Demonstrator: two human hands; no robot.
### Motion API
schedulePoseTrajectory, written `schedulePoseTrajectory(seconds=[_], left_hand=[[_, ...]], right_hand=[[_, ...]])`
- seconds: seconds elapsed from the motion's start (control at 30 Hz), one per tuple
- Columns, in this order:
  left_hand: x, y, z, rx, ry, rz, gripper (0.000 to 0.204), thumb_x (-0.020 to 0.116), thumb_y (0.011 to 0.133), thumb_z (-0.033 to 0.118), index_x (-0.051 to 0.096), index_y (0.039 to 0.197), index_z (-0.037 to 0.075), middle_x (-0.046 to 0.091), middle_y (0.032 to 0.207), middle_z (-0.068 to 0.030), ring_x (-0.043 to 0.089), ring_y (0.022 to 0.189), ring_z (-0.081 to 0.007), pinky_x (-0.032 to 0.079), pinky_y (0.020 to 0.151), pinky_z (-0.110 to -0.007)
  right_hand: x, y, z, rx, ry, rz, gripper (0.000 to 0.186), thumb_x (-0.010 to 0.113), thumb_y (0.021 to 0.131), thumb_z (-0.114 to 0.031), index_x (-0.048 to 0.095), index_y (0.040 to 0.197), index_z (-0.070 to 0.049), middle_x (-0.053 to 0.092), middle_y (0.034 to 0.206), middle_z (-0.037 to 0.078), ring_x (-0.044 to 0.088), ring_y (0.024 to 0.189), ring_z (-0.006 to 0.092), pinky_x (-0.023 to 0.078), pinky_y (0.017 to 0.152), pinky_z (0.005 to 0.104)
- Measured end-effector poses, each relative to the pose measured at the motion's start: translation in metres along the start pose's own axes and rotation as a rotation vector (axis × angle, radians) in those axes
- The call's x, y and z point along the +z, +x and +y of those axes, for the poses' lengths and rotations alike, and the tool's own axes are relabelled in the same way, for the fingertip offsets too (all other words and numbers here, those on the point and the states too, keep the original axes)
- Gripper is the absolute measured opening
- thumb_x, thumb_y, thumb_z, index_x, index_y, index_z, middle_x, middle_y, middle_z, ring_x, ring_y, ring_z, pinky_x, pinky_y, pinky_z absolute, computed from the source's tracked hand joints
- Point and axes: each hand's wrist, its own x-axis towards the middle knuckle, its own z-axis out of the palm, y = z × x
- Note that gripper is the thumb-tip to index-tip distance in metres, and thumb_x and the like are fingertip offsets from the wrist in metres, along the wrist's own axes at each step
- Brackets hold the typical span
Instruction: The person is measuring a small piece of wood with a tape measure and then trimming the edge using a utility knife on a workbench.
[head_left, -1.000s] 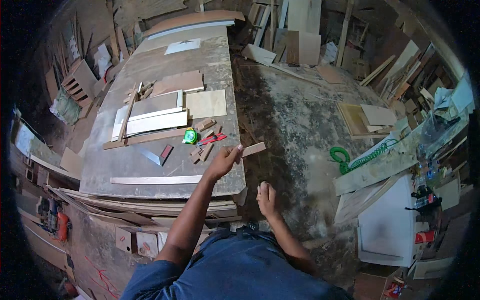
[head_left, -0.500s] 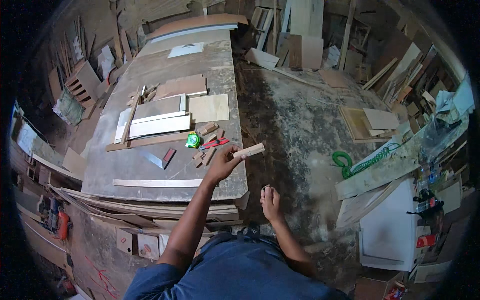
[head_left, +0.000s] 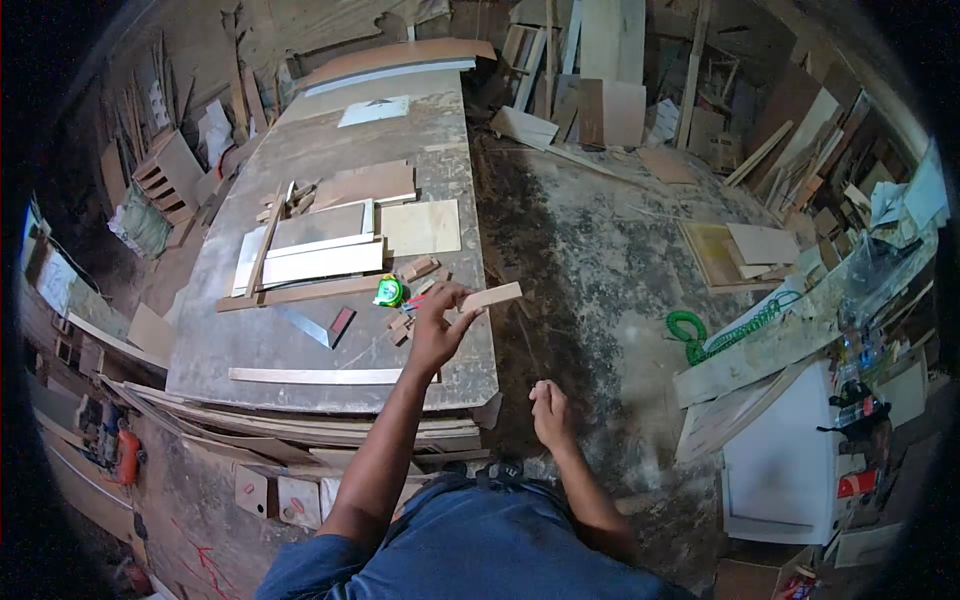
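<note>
A small flat wooden block (head_left: 494, 295) is pinched by one end in my left hand (head_left: 440, 322), held above the right edge of the workbench. My right hand (head_left: 550, 414) hangs lower, off the bench, its fingers curled closed; whatever they may hold cannot be made out. Beside my left hand on the bench lie a green tape measure (head_left: 389, 291) and several small wood offcuts (head_left: 418, 268). A try square (head_left: 318, 328) with a dark and red handle rests farther left. Nearer me, a long thin wooden strip (head_left: 320, 376) lies across the bench.
The large workbench (head_left: 340, 400) carries stacked panels and strips, including a pale square board (head_left: 420, 227). To the right, a green coiled hose (head_left: 735, 338) lies by leaning boards and a white panel (head_left: 778, 460). Boards lean along the far wall. An orange tool (head_left: 127, 455) stands at lower left.
My left hand has turned the wooden block so that a broad, plain face shows, and has shifted slightly left and nearer. My right hand has moved slightly, its fingers still curled.
</note>
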Motion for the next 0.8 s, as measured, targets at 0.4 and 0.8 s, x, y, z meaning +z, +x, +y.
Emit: schedulePoseTrajectory(seconds=[0.4,0.8], left_hand=[[-0.009,-0.006,0.0,-0.039,0.098,0.044,0.025,0.076,0.077,0.009,0.063,0.097,0.002,0.062,0.094,-0.0116,0.06,0.086,-0.0247,0.047,0.076,-0.033],[-0.006,-0.015,-0.024,-0.127,0.107,-0.008,0.031,0.076,0.078,0.011,0.064,0.106,0.003,0.064,0.103,-0.0116,0.061,0.096,-0.0244,0.048,0.083,-0.034]], right_hand=[[-0.007,-0.007,-0.014,0.104,-0.229,0.129,0.032,0.039,0.104,-0.03,0.048,0.088,-0.004,0.039,0.067,0.003,0.036,0.055,0.0149,0.033,0.052,0.037],[-0.009,-0.012,-0.053,0.156,-0.369,0.054,0.026,0.05,0.098,-0.028,0.057,0.095,-0.003,0.059,0.076,0.02,0.06,0.073,0.0401,0.044,0.059,0.0429]])
